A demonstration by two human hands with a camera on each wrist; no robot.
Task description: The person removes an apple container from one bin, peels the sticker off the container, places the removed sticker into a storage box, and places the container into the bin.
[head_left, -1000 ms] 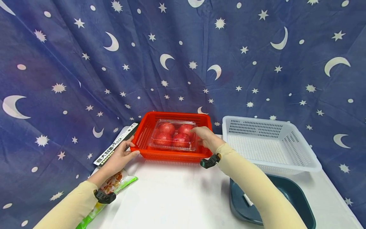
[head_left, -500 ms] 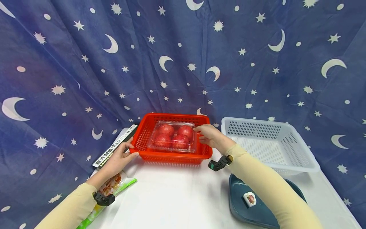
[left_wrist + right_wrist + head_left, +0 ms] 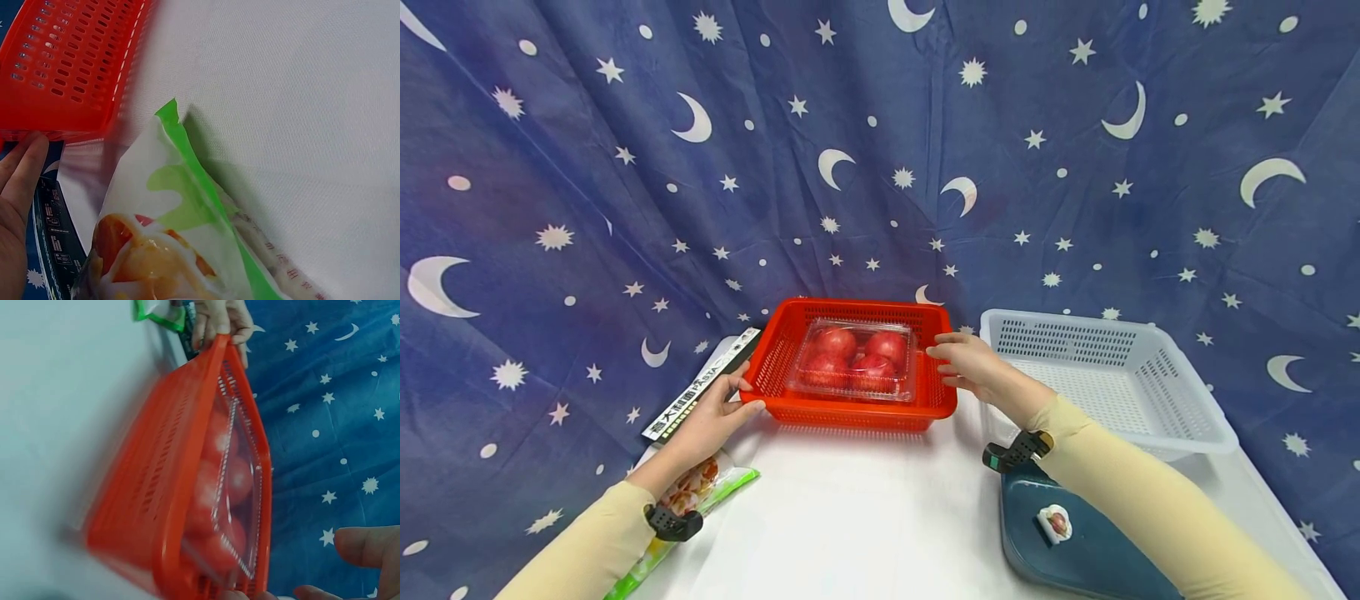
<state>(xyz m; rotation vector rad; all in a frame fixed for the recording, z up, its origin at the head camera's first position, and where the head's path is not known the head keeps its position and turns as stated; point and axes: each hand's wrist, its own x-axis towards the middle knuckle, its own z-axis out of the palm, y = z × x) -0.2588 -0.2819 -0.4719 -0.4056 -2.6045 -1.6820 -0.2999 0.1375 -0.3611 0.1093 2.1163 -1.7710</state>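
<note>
A red plastic basket (image 3: 850, 414) stands at the back middle of the table. Inside it lies a clear plastic clamshell box (image 3: 912, 379) with several round red fruits (image 3: 826, 368), their exact kind unclear. My left hand (image 3: 711, 421) grips the basket's left rim near the front corner, thumb and fingers on either side; the right wrist view shows this left hand (image 3: 222, 322) at the far end of the rim. At the basket's right rim my right hand (image 3: 977, 367) is spread, its fingers apart from the box. Whether those fingertips touch the rim, I cannot tell.
A long dark pasta box (image 3: 707, 383) lies left of the basket, and a green and white food bag (image 3: 181, 237) is below my left forearm. On the right stand a white basket (image 3: 1075, 383) and a dark teal tub (image 3: 1037, 558) holding a small white item (image 3: 1056, 523).
My right hand has moved right, off the fruit box to the basket's right rim, and its fingers have spread. The left hand stays on the left rim.
</note>
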